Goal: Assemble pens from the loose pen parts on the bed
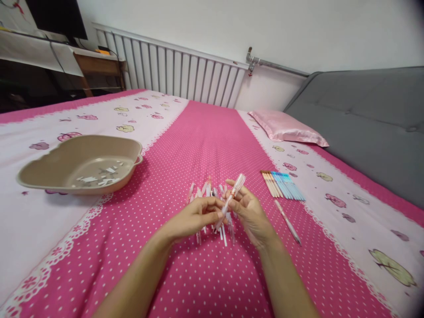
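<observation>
Both hands meet over a pile of several clear pens [207, 194] lying on the pink dotted bedsheet [205, 145]. My right hand [250, 214] grips a clear pen [233, 194] that tilts up and to the right. My left hand [195, 216] pinches that same pen at its lower end, fingers pressed together. To the right lies a row of several finished pens [281, 184], orange ones and blue ones side by side. One single pen [287, 221] lies apart, just right of my right hand.
A beige scalloped tray [39, 170] holding small white scraps sits at the left on the bed. A pink pillow [286, 128] lies at the far right, by a grey padded headboard [364, 128]. A white radiator [172, 70] lines the far wall.
</observation>
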A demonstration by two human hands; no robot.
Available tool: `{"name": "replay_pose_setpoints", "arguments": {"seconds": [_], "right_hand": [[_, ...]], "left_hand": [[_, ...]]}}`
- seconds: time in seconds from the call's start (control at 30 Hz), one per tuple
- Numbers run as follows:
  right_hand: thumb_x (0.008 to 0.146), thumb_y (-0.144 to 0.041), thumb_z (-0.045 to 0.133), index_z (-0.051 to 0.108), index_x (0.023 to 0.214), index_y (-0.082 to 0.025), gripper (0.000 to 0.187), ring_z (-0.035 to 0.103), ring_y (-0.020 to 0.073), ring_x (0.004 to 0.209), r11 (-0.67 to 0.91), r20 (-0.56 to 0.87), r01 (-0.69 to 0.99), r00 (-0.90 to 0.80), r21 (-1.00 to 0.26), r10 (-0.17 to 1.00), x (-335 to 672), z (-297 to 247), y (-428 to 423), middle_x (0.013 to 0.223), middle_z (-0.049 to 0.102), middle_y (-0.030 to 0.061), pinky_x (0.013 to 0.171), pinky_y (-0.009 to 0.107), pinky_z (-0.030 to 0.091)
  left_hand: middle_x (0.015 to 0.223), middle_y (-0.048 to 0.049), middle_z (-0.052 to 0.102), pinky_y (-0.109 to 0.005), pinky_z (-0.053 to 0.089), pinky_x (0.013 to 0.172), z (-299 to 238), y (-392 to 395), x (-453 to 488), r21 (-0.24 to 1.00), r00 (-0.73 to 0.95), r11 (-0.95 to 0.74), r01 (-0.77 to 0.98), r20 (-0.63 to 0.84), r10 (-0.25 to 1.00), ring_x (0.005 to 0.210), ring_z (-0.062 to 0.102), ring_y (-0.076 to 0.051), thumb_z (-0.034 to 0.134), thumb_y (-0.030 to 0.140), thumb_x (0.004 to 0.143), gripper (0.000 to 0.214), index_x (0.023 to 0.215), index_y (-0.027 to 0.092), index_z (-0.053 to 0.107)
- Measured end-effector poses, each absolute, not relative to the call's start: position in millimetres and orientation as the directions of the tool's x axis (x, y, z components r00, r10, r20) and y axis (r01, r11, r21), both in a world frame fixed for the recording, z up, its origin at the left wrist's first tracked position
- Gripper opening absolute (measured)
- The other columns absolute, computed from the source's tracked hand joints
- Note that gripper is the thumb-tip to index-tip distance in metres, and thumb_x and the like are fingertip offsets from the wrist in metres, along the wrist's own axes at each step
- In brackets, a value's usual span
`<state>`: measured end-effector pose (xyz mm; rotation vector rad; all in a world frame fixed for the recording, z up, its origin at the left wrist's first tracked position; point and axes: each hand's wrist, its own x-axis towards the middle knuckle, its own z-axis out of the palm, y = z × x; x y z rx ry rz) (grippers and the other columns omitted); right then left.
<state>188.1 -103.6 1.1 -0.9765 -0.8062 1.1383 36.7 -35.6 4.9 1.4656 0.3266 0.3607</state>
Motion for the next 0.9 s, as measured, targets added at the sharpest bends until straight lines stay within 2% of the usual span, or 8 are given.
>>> {"name": "replay_pose_setpoints", "arguments": {"seconds": [0.17, 0.27, 0.43, 0.63, 0.8, 0.9], "right_hand": [[0.072, -0.027, 0.071, 0.053, 0.120, -0.023, 0.052, 0.061, 0.0162, 0.092, 0.097, 0.011, -0.409, 0.209, -0.907, 0.978, 187.2, 6.4, -105.0, 0.104, 0.066, 0.0055, 0.083, 0.030, 0.047], [0.071, -0.024, 0.072, 0.050, 0.123, -0.022, 0.056, 0.063, 0.0157, 0.085, 0.078, -0.006, -0.418, 0.196, -0.905, 0.981, 187.9, 6.6, -105.0, 0.097, 0.069, 0.0054, 0.084, 0.031, 0.047], [0.068, -0.021, 0.075, 0.053, 0.115, -0.021, 0.052, 0.064, 0.0137, 0.080, 0.090, 0.000, -0.404, 0.216, -0.911, 0.976, 189.9, 1.6, -103.7, 0.088, 0.070, 0.0032, 0.081, 0.028, 0.048], [0.063, -0.019, 0.079, 0.057, 0.107, -0.021, 0.049, 0.059, 0.0091, 0.071, 0.119, 0.027, -0.358, 0.250, -0.926, 0.968, 190.4, -1.1, -102.6, 0.077, 0.063, -0.0033, 0.070, 0.021, 0.048], [0.062, -0.021, 0.079, 0.059, 0.107, -0.023, 0.049, 0.058, 0.0094, 0.077, 0.103, 0.027, -0.331, 0.227, -0.938, 0.974, 189.2, 0.3, -103.4, 0.082, 0.062, -0.0031, 0.073, 0.020, 0.047], [0.067, -0.025, 0.076, 0.058, 0.107, -0.023, 0.044, 0.059, 0.0105, 0.084, 0.112, 0.038, -0.369, 0.202, -0.922, 0.979, 188.2, 3.0, -105.3, 0.090, 0.064, -0.0015, 0.077, 0.021, 0.047]], "left_hand": [[0.080, -0.0020, 0.060, -0.028, 0.042, 0.070, 4.6, -34.3, 36.1, 0.994, 0.898, 0.093, -0.049, 0.003, 0.440, 0.071, 0.054, -0.011, 0.053, 0.026, 0.085, 0.016, 0.094, 0.015, 0.060], [0.085, -0.0030, 0.061, -0.029, 0.043, 0.073, 3.2, -33.6, 36.2, 0.994, 0.895, 0.088, -0.067, 0.021, 0.445, 0.075, 0.055, -0.011, 0.052, 0.025, 0.085, 0.016, 0.093, 0.015, 0.061], [0.081, -0.0022, 0.061, -0.028, 0.043, 0.071, 4.2, -34.7, 36.4, 0.993, 0.894, 0.099, -0.058, 0.007, 0.448, 0.073, 0.055, -0.011, 0.054, 0.025, 0.084, 0.014, 0.091, 0.015, 0.061], [0.077, 0.0004, 0.058, -0.025, 0.041, 0.067, 3.4, -34.8, 36.3, 0.997, 0.900, 0.069, -0.045, 0.011, 0.436, 0.069, 0.052, -0.009, 0.056, 0.026, 0.083, 0.016, 0.094, 0.015, 0.060], [0.075, 0.0011, 0.056, -0.024, 0.040, 0.065, 2.5, -34.4, 36.3, 0.998, 0.905, 0.053, -0.032, 0.006, 0.426, 0.066, 0.050, -0.008, 0.058, 0.026, 0.082, 0.018, 0.096, 0.015, 0.060], [0.078, -0.0001, 0.057, -0.026, 0.041, 0.067, 3.5, -34.5, 36.1, 0.997, 0.900, 0.061, -0.041, 0.010, 0.436, 0.069, 0.052, -0.009, 0.058, 0.027, 0.082, 0.018, 0.095, 0.015, 0.060]]}}
